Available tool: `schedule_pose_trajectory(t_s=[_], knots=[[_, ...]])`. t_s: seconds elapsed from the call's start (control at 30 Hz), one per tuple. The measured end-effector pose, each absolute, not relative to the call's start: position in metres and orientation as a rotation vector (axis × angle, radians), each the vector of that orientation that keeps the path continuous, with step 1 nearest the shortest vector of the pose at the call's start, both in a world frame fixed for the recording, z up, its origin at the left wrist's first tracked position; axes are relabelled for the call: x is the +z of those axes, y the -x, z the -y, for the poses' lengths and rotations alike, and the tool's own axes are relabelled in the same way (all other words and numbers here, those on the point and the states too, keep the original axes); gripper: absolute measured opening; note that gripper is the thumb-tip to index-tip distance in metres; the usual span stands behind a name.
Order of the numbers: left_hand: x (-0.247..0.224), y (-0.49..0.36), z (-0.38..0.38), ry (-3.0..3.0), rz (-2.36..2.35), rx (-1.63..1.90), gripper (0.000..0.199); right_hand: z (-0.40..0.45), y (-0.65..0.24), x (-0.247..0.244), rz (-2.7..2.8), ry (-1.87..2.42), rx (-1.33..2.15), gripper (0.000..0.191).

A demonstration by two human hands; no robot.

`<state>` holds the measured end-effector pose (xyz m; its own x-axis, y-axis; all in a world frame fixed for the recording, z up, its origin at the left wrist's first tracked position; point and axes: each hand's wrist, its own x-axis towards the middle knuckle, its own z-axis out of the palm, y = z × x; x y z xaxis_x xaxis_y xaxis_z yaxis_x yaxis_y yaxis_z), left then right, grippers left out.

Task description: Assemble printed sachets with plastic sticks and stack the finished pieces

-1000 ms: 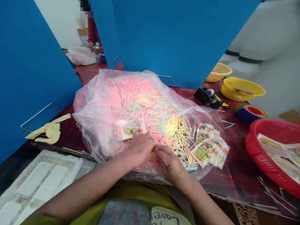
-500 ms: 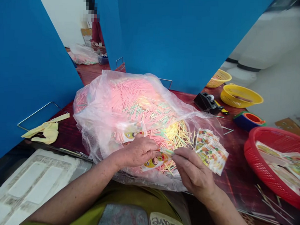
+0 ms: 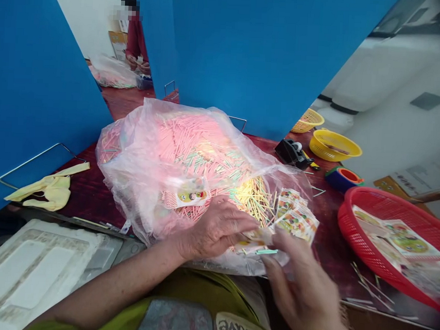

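Since the earlier frame, the right hand has moved closer to the front edge of the tabletop; its thumb and fingers are spread, somewhat blurred. The left hand has shifted rightward and pinches a small printed packet, which is between both hands, above the front part of the plastic bag. Light green sticks lie just beside the right thumb.

Crinkled, glossy plastic bag; smooth, shiny tabletop
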<state>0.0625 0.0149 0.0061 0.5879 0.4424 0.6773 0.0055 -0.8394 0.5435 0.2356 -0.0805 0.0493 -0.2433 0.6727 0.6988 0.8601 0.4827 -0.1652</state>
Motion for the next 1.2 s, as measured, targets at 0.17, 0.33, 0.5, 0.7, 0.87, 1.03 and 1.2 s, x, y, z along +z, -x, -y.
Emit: schedule_pose_trajectory(t_s=[0.17,0.33,0.5,0.7,0.87,1.03,1.2], knots=[[-0.006,-0.07,-0.013,-2.408,-0.631,1.106,0.033,0.077,-0.29,0.016,1.811,1.635,-0.428,0.034],[-0.016,-0.061,-0.014,-2.667,-0.611,0.744,0.024,0.042,-0.35,-0.005,1.999,2.146,-0.541,0.03],[-0.015,-0.066,-0.011,-2.745,-0.582,0.599,0.024,-0.035,-0.32,-0.008,2.303,2.326,-0.108,0.042],[-0.021,-0.065,-0.015,-2.718,-0.627,0.547,0.026,-0.067,-0.304,-0.016,2.425,2.445,0.185,0.047],[-0.021,-0.072,-0.02,-2.669,-0.636,0.579,0.023,-0.052,-0.295,-0.024,2.282,2.516,-0.027,0.027],[-0.008,-0.078,-0.03,-2.404,-0.794,0.698,0.025,-0.045,-0.306,0.001,2.233,2.361,-0.026,0.024],[0.007,-0.105,-0.048,-1.695,-0.784,0.768,0.03,-0.029,-0.282,0.027,1.921,1.657,1.025,0.02]])
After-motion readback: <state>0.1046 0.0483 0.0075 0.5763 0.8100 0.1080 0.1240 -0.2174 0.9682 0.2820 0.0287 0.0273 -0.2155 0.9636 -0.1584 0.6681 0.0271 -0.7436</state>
